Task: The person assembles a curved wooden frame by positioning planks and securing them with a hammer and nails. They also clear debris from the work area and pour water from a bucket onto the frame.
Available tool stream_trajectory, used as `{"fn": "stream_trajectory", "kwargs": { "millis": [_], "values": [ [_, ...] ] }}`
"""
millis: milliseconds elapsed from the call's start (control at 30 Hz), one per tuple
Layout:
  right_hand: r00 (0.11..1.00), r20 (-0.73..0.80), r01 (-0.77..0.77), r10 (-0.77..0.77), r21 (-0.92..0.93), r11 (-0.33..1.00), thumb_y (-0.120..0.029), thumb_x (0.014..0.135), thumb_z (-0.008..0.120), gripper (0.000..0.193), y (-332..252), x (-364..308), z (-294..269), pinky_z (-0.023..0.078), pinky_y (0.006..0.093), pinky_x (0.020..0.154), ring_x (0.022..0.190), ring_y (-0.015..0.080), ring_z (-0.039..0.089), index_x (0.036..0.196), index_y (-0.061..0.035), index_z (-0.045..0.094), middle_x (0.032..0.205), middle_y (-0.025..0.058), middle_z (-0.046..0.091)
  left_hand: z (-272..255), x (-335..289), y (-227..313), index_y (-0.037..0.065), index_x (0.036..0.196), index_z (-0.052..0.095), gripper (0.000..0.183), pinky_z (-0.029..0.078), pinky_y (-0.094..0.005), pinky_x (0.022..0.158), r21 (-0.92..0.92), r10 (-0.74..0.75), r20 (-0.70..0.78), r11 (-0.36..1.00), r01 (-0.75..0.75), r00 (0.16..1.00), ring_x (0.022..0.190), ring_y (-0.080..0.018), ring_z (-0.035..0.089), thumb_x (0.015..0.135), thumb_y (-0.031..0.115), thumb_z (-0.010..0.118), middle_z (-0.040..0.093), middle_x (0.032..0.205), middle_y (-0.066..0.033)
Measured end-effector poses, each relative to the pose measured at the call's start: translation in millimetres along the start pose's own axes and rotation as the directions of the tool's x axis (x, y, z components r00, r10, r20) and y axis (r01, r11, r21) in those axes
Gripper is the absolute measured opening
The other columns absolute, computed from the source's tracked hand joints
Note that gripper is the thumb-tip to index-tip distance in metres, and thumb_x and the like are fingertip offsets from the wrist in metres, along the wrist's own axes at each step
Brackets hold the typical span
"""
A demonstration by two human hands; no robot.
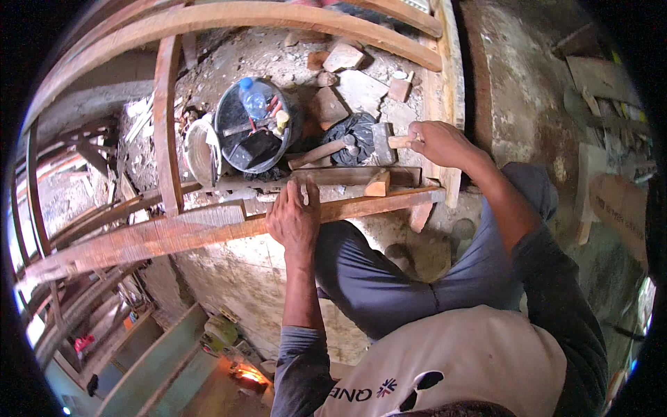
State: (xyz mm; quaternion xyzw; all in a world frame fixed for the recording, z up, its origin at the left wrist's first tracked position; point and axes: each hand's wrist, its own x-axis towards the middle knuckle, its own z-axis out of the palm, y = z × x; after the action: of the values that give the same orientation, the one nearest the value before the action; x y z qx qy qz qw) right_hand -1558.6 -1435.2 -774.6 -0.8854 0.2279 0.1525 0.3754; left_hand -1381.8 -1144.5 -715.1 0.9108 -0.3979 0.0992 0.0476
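My right hand is closed round the short wooden handle of a hammer. Its blocky grey head points left, above a dark wooden strip. My left hand lies over a long wooden beam, fingers bent round its far side and fingertips by the dark strip; what lies under the palm is hidden. A small cut wood block sits against the strip, right of my left hand. Beyond the strip, a second hammer with a wooden handle rests by a black plastic bag.
A dark bucket holds a plastic bottle and tools, with a white bucket beside it. Broken tiles and rubble cover the far surface. A wooden post and a curved rail frame the area. Something glows orange below left.
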Motion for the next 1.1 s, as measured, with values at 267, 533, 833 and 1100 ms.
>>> {"fn": "stream_trajectory", "kwargs": {
  "millis": [267,533,833,1100],
  "values": [
    [0.987,0.122,0.113,-0.106,-0.053,0.992,-0.034,0.094,0.068,0.034,5.1,55.8,41.6,0.052,0.0511,0.085,0.097,0.0432,0.068,0.109,-0.0037,0.065,0.098,0.0247,0.071,0.8,2.8,3.1,0.011,0.091,0.066,0.024,0.053,-0.0395,0.064,-0.054,-0.137,-0.217,0.99,0.128,0.967,0.07,-0.0275,0.069,0.097,0.034,0.069,0.068,0.075,-0.0069],
    [0.989,-0.102,-0.125,0.103,-0.231,0.965,-0.027,0.089,0.074,0.048,66.0,108.8,50.1,0.05,0.0511,0.1,0.119,0.0429,0.06,0.129,-0.0034,0.059,0.128,0.0228,0.062,2.3,1.5,2.8,0.011,0.087,0.062,0.025,0.053,-0.0422,0.068,0.02,-0.112,-0.129,0.993,0.115,0.985,0.072,-0.0293,0.068,0.097,0.033,0.067,0.066,0.075,-0.0086],
    [0.937,-0.32,-0.226,0.137,-0.26,0.939,-0.025,0.09,0.071,0.062,101.2,168.4,69.7,0.045,0.0529,0.109,0.132,0.0406,0.051,0.147,-0.0109,0.049,0.139,0.0212,0.054,1.1,6.8,11.1,0.011,0.09,0.064,0.021,0.053,-0.0444,0.071,0.034,-0.154,-0.055,0.987,0.156,0.987,0.079,-0.0299,0.069,0.095,0.031,0.067,0.069,0.083,-0.0082],
    [0.928,-0.255,-0.336,0.272,-0.255,0.907,-0.033,0.083,0.076,0.069,76.5,176.7,77.8,0.042,0.0578,0.11,0.139,0.041,0.045,0.143,-0.0117,0.049,0.145,0.0223,0.049,1.4,5.6,6.0,0.011,0.094,0.066,0.022,0.052,-0.0416,0.07,0.066,-0.2,-0.005,0.978,0.2,0.98,0.08,-0.0285,0.069,0.096,0.033,0.066,0.07,0.084,-0.0082]
  ]
}}
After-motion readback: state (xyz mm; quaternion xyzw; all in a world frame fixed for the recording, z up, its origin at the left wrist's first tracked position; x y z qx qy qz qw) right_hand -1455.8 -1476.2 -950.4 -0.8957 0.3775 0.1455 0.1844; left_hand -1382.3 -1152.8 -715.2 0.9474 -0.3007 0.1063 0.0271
